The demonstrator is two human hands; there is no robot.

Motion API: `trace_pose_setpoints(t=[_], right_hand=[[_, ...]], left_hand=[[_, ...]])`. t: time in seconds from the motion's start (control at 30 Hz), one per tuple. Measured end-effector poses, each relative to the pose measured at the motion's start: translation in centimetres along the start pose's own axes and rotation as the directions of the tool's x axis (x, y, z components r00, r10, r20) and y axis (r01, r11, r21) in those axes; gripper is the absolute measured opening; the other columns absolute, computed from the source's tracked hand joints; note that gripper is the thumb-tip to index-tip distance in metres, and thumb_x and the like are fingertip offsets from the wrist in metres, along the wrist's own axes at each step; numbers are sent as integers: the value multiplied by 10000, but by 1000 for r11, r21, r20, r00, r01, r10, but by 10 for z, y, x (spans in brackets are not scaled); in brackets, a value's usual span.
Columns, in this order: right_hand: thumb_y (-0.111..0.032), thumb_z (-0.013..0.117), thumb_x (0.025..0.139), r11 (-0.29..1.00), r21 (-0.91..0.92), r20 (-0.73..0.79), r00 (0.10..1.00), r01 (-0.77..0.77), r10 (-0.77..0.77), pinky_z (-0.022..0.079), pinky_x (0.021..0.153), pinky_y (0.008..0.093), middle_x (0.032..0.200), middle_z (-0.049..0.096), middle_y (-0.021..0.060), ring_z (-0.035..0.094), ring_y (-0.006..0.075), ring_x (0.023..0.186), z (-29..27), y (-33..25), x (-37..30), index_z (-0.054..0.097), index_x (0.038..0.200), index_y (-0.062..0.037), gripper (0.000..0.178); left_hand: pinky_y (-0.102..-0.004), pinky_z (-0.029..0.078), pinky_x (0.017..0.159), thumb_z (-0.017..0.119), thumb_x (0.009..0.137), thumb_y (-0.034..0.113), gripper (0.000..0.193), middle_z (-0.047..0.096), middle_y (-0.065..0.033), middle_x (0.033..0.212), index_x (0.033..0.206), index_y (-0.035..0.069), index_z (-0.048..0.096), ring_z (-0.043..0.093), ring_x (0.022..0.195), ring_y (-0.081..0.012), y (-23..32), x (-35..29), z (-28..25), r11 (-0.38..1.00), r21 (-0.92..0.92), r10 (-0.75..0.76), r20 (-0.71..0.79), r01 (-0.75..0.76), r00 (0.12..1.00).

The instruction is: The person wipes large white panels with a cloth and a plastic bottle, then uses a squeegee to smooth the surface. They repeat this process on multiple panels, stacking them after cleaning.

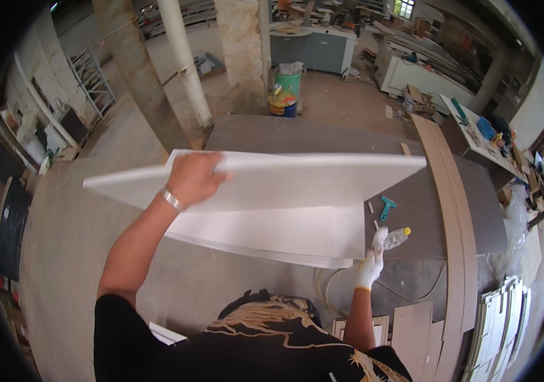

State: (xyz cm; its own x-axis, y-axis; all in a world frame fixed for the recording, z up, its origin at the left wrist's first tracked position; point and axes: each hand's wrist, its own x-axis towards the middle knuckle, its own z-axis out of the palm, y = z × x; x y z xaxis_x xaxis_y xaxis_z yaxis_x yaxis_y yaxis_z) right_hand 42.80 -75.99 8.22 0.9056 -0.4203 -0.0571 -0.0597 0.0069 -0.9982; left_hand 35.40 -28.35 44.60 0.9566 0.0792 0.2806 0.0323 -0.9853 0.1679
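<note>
My left hand [197, 178], bare with a silver band at the wrist, grips the upper edge of a white panel [297, 181]. The panel is tilted up over a stack of white boards [265, 230] on the dark table. My right hand [372, 260] wears a white glove and is at the right end of the stack. Its fingers are drawn together, and a thin white piece seems to poke out above them; what it holds is unclear. Just beside the glove lies a clear bottle [396, 239] with a yellow cap. Farther off is a teal scraper [387, 207].
Long beige strips [444, 184] run along the right of the dark tabletop [253, 132]. A hose [412, 298] hangs below its front edge. Panels [501, 325] lean at the lower right. Beyond stand a pillar [240, 44], a pole [186, 63] and a green bin [288, 83].
</note>
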Motion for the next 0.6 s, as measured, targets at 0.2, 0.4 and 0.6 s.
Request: trace_pose_setpoints(t=[0.2,0.4,0.6], right_hand=[[-434,619,947,201,-825,534,845,528,-31,180,1290,578,1645,458,210,329,412,1560,64,10,18,524,1570,-110,709],[-401,565,1074,992,125,196,980,-8,-17,426,1169,459,1585,511,138,461,276,1473,72,-21,101,541,1525,-12,597],[-363,435,1102,895,439,154,988,-79,12,414,1182,473,1536,559,184,533,321,1401,149,-94,192,598,1442,13,532]], left_hand=[[-454,461,916,817,861,501,439,733,-111,910,979,94,702,694,940,-307,-34,81,25,991,135,26,-280,13,960],[-490,414,1005,724,939,481,398,707,-97,906,886,87,707,650,1002,-288,-47,64,45,993,90,-28,-428,74,903],[-670,267,1204,611,984,195,192,645,-204,1336,912,68,736,517,1320,-441,-182,-5,32,859,46,-188,-898,510,398]])
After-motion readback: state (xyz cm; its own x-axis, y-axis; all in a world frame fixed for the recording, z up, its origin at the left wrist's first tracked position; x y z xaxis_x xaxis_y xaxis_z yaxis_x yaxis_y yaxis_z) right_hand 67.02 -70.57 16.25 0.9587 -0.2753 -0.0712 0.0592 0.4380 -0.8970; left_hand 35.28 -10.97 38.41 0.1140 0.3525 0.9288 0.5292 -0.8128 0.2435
